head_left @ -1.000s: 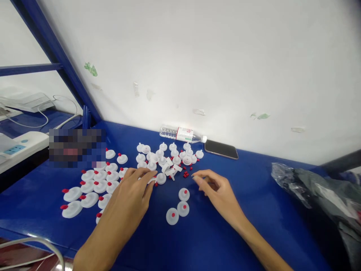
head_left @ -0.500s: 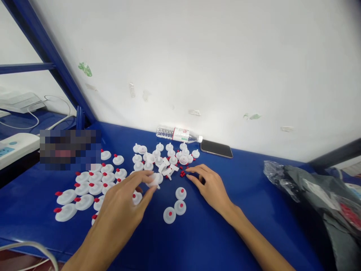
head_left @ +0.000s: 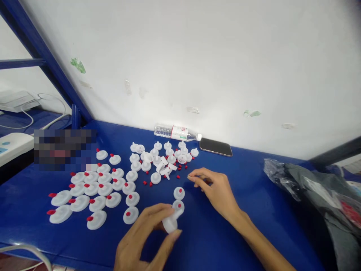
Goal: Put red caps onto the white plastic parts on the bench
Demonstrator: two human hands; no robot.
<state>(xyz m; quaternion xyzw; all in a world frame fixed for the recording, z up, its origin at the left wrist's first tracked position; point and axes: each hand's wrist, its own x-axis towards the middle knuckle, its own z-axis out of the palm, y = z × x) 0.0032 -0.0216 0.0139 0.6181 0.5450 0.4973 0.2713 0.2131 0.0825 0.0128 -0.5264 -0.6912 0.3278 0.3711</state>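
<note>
Showing blurred: one white disc (head_left: 170, 224), clamped between thumb and fingers of the left hand (head_left: 135, 241), partly hidden there; wrist cut off below. Right hand (head_left: 218, 190): fingertips near a red cap (head_left: 178, 177); whether clamped on anything, cannot tell.

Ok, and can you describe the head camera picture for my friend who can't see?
A person's left hand holds a white stemmed plastic disc above a blue table, while the right hand is near loose red caps. Red-capped white discs lie to the left; farther back are uncapped discs, a plastic bottle on its side and a smartphone.
</note>
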